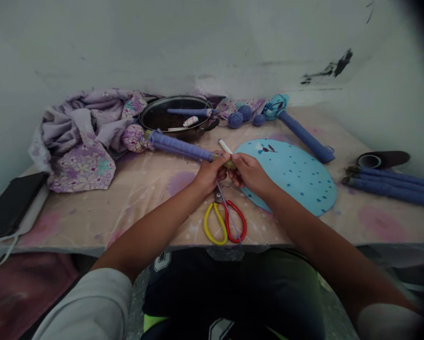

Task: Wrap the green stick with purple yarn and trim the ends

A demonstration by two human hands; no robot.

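A stick wrapped in purple yarn [183, 146] slants across the table, with a round floral-fabric head [136, 138] at its far left end. My left hand [210, 175] is closed around its near end, where bare greenish-brown stick shows. My right hand [246, 171] pinches the stick's tip beside it; the fingertips are partly hidden. A strand of purple yarn hangs down from my hands across scissors [226, 222] with one yellow and one red handle. Just beyond my fingers lies a white pen-like thing [225, 146].
A blue dotted oval mat [293, 174] lies under my right forearm. Behind are a black pan [176, 99], yarn balls [235, 120] and a blue-headed wrapped stick [304, 134]. Wrapped sticks [396, 184] lie right; crumpled floral cloth [88, 132] and a black device [15, 203] left.
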